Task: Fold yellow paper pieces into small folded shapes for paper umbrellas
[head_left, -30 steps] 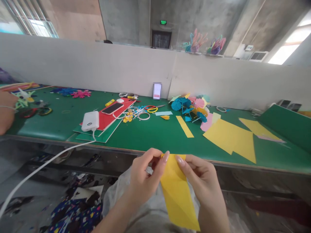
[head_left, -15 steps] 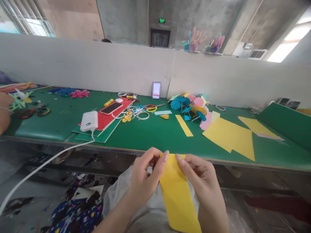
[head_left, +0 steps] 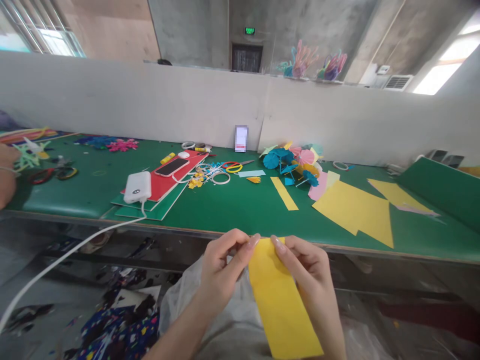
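Note:
A long strip of yellow paper (head_left: 283, 305) hangs from both my hands, just in front of the table edge and above my lap. My left hand (head_left: 227, 270) pinches its upper left corner between thumb and fingers. On the upper right corner, my right hand (head_left: 309, 270) does the same, its thumb lying on the paper. The top edge runs between the two thumbs, while the lower end slants down to the right. On the table beyond lie a narrow yellow strip (head_left: 284, 193) and a big yellow sheet (head_left: 354, 212) with a notched edge.
Colourful paper umbrellas (head_left: 288, 162) are heaped near the partition. Scissors (head_left: 233, 167) and tape rolls lie mid-table. A white power bank (head_left: 137, 187), its cable trailing left, and a phone (head_left: 172, 167) rest on stacked boards. Another person's hand (head_left: 6, 175) shows at far left.
The lower end of the yellow paper has swung to the right, and its surface looks flatter. My hands keep their pinch at the top edge, nearly in place.

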Motion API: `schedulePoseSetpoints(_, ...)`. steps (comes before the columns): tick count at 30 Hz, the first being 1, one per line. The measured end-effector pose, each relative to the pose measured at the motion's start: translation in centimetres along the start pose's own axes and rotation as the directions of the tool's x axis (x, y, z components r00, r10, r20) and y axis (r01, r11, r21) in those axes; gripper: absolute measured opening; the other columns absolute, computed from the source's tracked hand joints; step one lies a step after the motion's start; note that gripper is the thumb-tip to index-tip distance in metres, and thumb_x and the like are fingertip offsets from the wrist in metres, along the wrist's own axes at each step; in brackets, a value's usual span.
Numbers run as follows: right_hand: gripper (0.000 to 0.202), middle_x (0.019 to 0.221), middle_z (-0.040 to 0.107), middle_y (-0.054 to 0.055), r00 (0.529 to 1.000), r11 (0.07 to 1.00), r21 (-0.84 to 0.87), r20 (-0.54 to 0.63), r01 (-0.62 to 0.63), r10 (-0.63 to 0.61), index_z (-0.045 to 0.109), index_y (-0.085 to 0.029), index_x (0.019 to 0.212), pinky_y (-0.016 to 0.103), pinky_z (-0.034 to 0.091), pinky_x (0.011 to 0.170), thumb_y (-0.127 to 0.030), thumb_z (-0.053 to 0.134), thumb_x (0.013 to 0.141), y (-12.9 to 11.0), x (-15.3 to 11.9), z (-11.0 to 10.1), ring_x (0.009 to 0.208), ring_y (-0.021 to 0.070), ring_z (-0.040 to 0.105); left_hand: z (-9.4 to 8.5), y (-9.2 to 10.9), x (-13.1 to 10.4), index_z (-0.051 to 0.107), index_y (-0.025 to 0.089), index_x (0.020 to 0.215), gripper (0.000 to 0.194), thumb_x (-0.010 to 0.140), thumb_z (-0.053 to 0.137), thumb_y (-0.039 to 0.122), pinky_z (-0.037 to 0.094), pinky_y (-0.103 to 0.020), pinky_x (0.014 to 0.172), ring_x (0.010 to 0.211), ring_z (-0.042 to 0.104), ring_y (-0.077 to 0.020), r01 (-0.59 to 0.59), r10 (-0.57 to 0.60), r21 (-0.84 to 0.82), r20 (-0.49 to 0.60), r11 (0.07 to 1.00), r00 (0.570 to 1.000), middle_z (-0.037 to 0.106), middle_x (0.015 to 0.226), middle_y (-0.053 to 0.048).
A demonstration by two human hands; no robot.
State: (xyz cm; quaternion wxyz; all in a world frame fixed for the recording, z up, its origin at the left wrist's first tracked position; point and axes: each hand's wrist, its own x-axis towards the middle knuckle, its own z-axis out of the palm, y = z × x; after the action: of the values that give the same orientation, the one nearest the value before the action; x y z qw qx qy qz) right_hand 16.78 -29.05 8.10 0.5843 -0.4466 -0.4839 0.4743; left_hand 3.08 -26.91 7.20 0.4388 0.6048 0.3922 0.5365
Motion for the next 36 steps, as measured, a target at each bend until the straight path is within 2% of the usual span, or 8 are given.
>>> schedulePoseSetpoints(3,0.036,0.054,0.037,-0.003,0.997,0.987,-0.146,0.032,0.069,-0.065,0.052,-0.016,0.057,0.023,0.024,0.045,-0.036,0.059,0.086,0.4,0.2,-0.5,0.051,0.0095,0.031,-0.1,0.2,0.3,0.049,0.018,0.068,0.027,0.089,0.049,0.035,0.030,-0.020,0.044,0.048,0.039,-0.0082,0.057,-0.057,-0.013,0.059,0.998,0.997,0.039,0.056,0.005)
schedulePoseSetpoints(7,0.034,0.055,0.034,-0.003,0.990,0.959,-0.248,0.084,0.135,-0.118,0.050,-0.017,0.059,0.024,0.023,0.047,-0.036,0.056,0.087,0.9,0.9,-1.2,0.052,0.0100,0.029,-0.3,0.0,0.6,0.045,0.019,0.068,0.029,0.090,0.047,0.037,0.027,-0.020,0.045,0.050,0.033,-0.0079,0.119,-0.121,0.026,0.122,0.993,0.985,0.033,0.057,0.006)
schedulePoseSetpoints(13,0.037,0.056,0.030,-0.004,0.983,0.929,-0.323,0.102,0.180,-0.155,0.046,-0.017,0.059,0.025,0.020,0.045,-0.038,0.052,0.088,1.5,2.0,-1.0,0.051,0.0099,0.026,-0.2,-1.3,1.2,0.041,0.019,0.064,0.032,0.090,0.048,0.037,0.028,-0.021,0.047,0.050,0.033,-0.0086,-0.015,0.020,0.240,-0.015,0.971,1.000,0.033,0.054,0.006)
schedulePoseSetpoints(19,0.035,0.055,0.031,-0.003,0.974,0.882,-0.415,0.076,0.225,-0.213,0.048,-0.017,0.060,0.024,0.020,0.044,-0.037,0.051,0.088,2.1,2.3,-0.9,0.050,0.0096,0.027,-0.8,-1.9,2.0,0.038,0.019,0.062,0.040,0.095,0.032,0.042,0.031,-0.020,0.046,0.045,0.036,-0.0085,0.027,-0.009,0.176,-0.106,0.984,0.994,0.034,0.051,0.006)
schedulePoseSetpoints(24,0.035,0.055,0.036,-0.002,0.971,0.870,-0.438,0.035,0.228,-0.237,0.055,-0.016,0.062,0.023,0.024,0.043,-0.038,0.051,0.088,2.4,2.6,-1.2,0.049,0.0100,0.030,-1.2,-2.0,2.1,0.047,0.018,0.071,0.034,0.093,0.036,0.042,0.034,-0.020,0.048,0.052,0.043,-0.0098,0.039,-0.071,0.194,0.163,0.980,0.984,0.044,0.059,0.004)
schedulePoseSetpoints(27,0.033,0.055,0.041,-0.002,0.971,0.858,-0.454,0.084,0.239,-0.226,0.060,-0.015,0.066,0.022,0.027,0.043,-0.038,0.051,0.089,2.4,2.8,-1.3,0.050,0.0099,0.033,-0.8,-2.4,2.0,0.038,0.019,0.062,0.038,0.091,0.041,0.043,0.029,-0.019,0.044,0.048,0.037,-0.0091,0.064,-0.114,0.285,0.165,0.956,0.980,0.036,0.053,0.006)
schedulePoseSetpoints(32,0.033,0.056,0.043,-0.001,0.970,0.866,-0.439,0.074,0.240,-0.231,0.060,-0.015,0.067,0.022,0.027,0.043,-0.039,0.051,0.088,2.4,3.2,-1.3,0.049,0.0102,0.034,-0.4,-2.8,2.3,0.034,0.019,0.059,0.040,0.090,0.043,0.043,0.027,-0.019,0.044,0.048,0.033,-0.0079,0.036,-0.069,0.335,0.089,0.941,0.994,0.032,0.052,0.007)
schedulePoseSetpoints(36,0.030,0.058,0.045,-0.001,0.969,0.873,-0.429,0.031,0.233,-0.243,0.062,-0.014,0.070,0.022,0.028,0.044,-0.036,0.052,0.088,2.5,3.3,-1.1,0.051,0.0099,0.034,-0.6,-2.6,2.3,0.045,0.017,0.065,0.037,0.090,0.042,0.045,0.030,-0.019,0.045,0.050,0.039,-0.0090,0.152,-0.206,0.208,0.270,0.966,0.941,0.041,0.057,0.005)
